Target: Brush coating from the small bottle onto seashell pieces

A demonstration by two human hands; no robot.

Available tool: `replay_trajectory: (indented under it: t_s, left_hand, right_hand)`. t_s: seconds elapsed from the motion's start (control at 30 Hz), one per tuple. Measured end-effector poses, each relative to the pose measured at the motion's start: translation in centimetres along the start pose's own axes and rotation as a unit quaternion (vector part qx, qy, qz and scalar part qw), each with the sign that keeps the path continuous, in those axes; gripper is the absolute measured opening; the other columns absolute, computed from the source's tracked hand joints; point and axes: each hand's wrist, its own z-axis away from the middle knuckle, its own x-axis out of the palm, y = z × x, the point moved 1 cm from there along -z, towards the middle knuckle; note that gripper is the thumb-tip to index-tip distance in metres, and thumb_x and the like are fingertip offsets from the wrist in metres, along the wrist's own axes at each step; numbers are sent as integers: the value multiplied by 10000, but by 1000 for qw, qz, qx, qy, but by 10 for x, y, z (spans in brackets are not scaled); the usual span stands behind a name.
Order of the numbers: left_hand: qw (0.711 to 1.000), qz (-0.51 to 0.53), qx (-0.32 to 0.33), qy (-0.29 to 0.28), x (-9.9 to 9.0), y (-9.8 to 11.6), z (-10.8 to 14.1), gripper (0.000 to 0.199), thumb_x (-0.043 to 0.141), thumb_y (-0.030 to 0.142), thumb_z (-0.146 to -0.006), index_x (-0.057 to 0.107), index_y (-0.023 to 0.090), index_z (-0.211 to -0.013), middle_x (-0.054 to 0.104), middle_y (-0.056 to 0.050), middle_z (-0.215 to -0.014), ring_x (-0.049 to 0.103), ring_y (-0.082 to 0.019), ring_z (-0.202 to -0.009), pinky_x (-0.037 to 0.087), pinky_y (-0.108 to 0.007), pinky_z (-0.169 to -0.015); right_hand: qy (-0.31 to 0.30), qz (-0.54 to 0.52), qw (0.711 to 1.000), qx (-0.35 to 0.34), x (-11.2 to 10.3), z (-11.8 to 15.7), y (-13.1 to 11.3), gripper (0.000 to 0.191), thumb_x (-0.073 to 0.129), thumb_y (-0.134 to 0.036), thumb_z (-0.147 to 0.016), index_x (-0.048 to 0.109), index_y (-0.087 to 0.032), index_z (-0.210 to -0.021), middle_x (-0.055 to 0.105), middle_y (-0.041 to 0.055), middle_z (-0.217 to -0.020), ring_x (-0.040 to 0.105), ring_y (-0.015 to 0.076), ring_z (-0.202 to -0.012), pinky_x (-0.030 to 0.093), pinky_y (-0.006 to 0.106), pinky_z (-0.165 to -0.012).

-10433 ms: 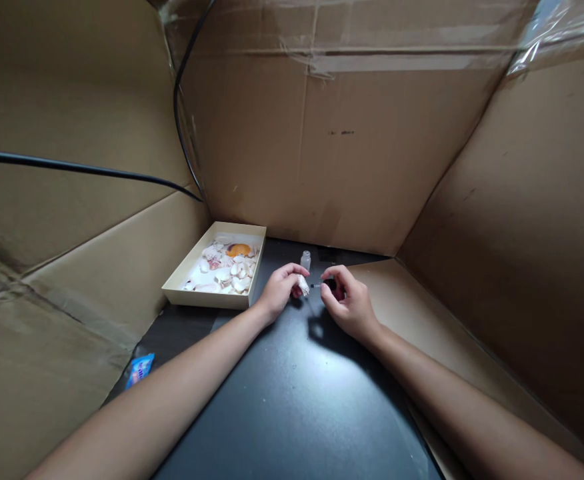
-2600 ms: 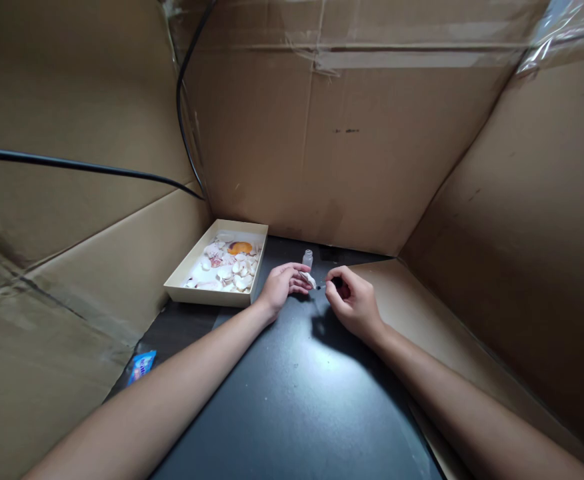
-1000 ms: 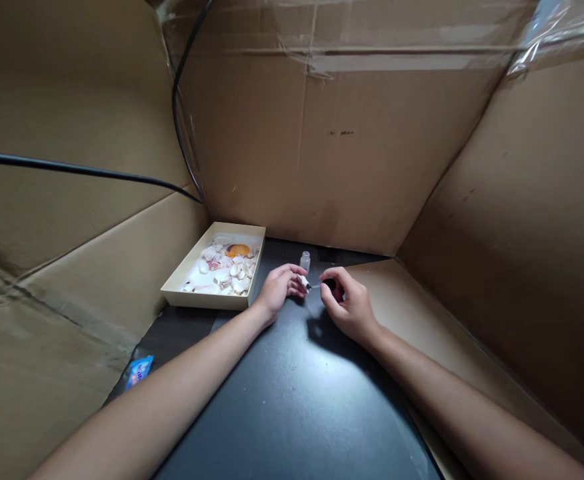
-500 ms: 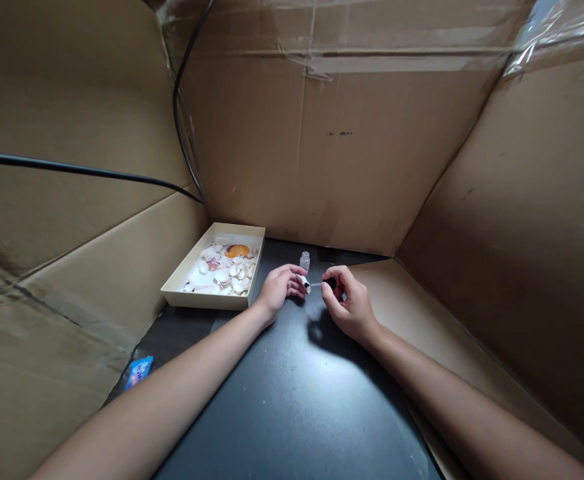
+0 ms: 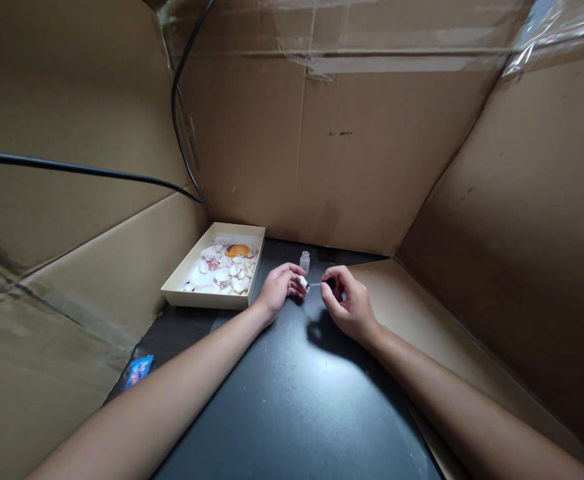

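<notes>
Near the back of the dark table, my left hand (image 5: 278,291) is closed around a small white shell-like piece (image 5: 304,285) with a dark spot. My right hand (image 5: 348,301) pinches a dark cap-like thing (image 5: 331,285), largely hidden by the fingers. A thin pale stem (image 5: 315,285) reaches from it leftward to the white piece. Just behind the fingers stands a small clear glass bottle (image 5: 305,261), upright and with no cap on it.
At the left back sits a cream tray (image 5: 207,300) of shells, with one orange piece (image 5: 237,251). A blue packet (image 5: 139,371) lies on the left table edge. Cardboard walls (image 5: 352,160) surround the table; a black cable (image 5: 72,165) runs along the left.
The white piece has turned slightly in my left fingers and shifted a little left. My right hand has hardly moved, and it keeps its pinch.
</notes>
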Motion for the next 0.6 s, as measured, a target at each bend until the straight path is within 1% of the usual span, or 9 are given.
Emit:
replay_trajectory:
  t_s: [0.1,0.17,0.23,0.33,0.43,0.53,0.6]
  left_hand:
    - [1000,-2,0,1,0,0,0,131,449,119,-738,558,124,-811,626,-24,-586,575,-109,-493,474,-220,-541]
    - [1000,-4,2,-1,-1,0,-1,125,454,120,-734,553,128,-810,626,-23,-587,575,-109,-494,472,-218,-539]
    - [1000,-3,4,-1,-1,-1,-1,115,462,126,-732,550,131,-806,622,-20,-587,573,-108,-494,473,-219,-536]
    - [1000,-3,6,0,-1,-1,-1,105,470,133,-729,547,133,-799,614,-13,-586,568,-106,-489,470,-216,-525]
    - [1000,-9,6,-2,0,-1,-1,111,466,135,-729,545,135,-807,619,-15,-587,568,-107,-487,463,-212,-516]
    - [1000,-7,7,-1,-1,-1,-1,106,470,136,-725,543,137,-801,611,-7,-584,561,-101,-481,462,-208,-511]
    - [1000,-7,8,0,-1,-1,-1,103,475,134,-719,543,137,-796,606,-2,-584,556,-96,-476,459,-204,-508]
  right_hand:
    - [-9,9,1000,-4,0,-1,0,62,549,-242,-827,538,-196,-866,410,-69,-562,394,83,-481,332,204,-501]
    - [-4,12,1000,-6,-1,-1,-1,47,553,-230,-814,533,-198,-842,400,-71,-552,387,83,-478,324,205,-494]
    - [5,1,1000,-5,-1,-1,-1,51,543,-237,-825,535,-199,-858,405,-69,-555,393,86,-480,330,205,-496]
    - [-2,-2,1000,-6,0,-1,-1,66,542,-245,-831,541,-199,-877,415,-68,-563,403,87,-484,340,206,-503]
    - [-2,13,1000,-6,0,0,0,46,560,-225,-804,537,-199,-834,398,-72,-549,391,83,-475,327,207,-497]
    - [5,0,1000,-7,0,0,0,60,547,-241,-826,546,-197,-869,408,-70,-558,401,85,-481,340,206,-506]
    - [-6,-2,1000,-9,0,0,0,70,546,-246,-831,549,-197,-881,411,-70,-560,401,85,-479,341,206,-503]
